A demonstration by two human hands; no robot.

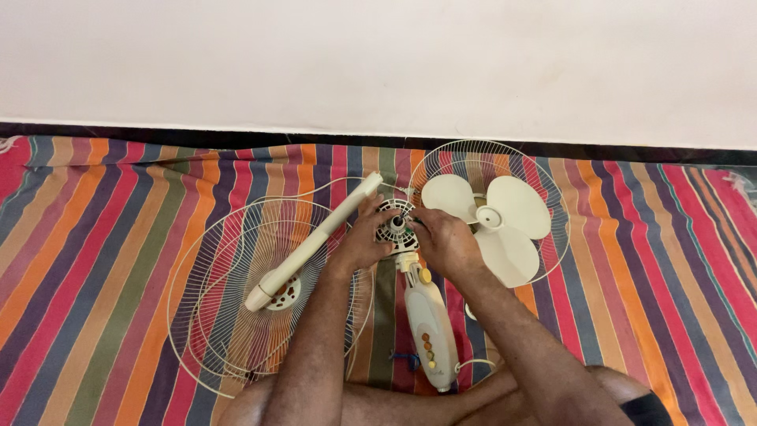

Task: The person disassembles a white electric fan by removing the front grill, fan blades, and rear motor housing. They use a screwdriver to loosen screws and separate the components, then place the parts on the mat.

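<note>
- Cream plastic fan motor housing [397,225] lies on a striped mat [102,237], gripped from both sides by left hand [364,239] and right hand [441,241].
- Risk, as I judge it: twisting could slip, pinching fingers on the shaft.
- Wire guard [544,177] cradles the loose blade [493,221]; another guard [213,315] holds a pole [315,241].

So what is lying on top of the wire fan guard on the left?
A cream tube-shaped pole lies slanted across the left wire guard; its lower end sits over the guard's centre hub, partly hiding it. The striped mat shows through the wires.
</note>
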